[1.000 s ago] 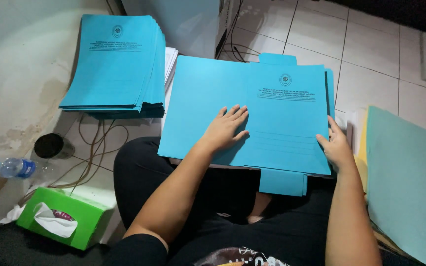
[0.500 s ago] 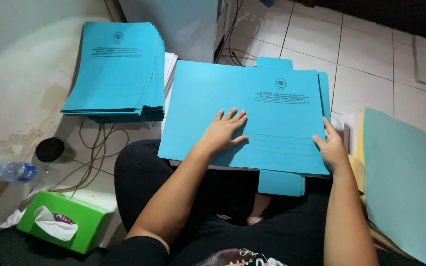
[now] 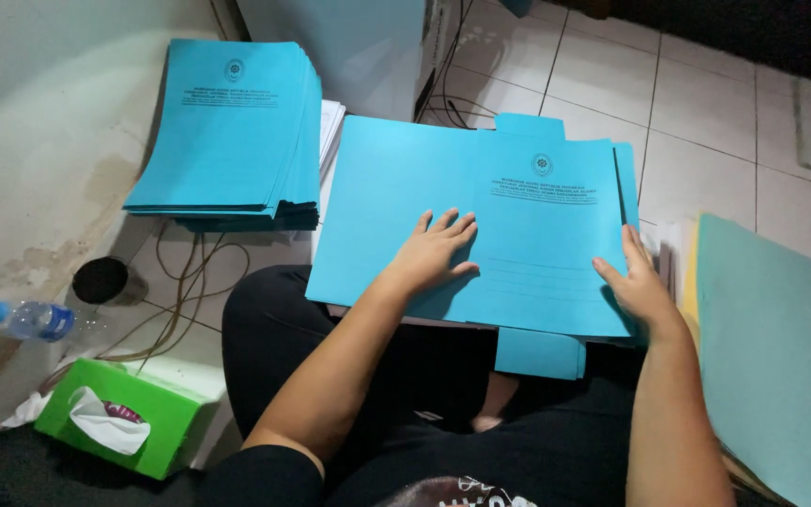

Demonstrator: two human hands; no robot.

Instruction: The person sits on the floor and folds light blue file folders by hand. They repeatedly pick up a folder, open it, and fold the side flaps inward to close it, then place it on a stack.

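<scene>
1. Blue card makes up the open folder [image 3: 481, 225], which lies spread flat across the person's lap in the middle of the frame, with a printed crest and lines of text on its right half and a small tab at its top edge.
2. Left hand [image 3: 434, 252] lies palm down on the folder's centre, fingers spread and flat, gripping nothing.
3. Right hand [image 3: 638, 286] rests at the folder's right edge with its fingers laid on the cover; whether the thumb curls under the edge I cannot tell.
4. More blue sheets [image 3: 539, 353] stick out below the folder's lower edge, and another blue edge shows past its right side.
5. Upper left of the frame holds a tall stack of blue folders [image 3: 232, 131] on the floor, with white paper showing under it.
6. Right side of the frame shows a pile of green and yellow sheets [image 3: 772, 347].
7. Lower left has a green tissue box [image 3: 124, 418], a plastic water bottle [image 3: 30, 319] with a blue cap, a round black object [image 3: 100, 280] and loose cables [image 3: 180, 300] on the tiled floor [image 3: 696, 103].
</scene>
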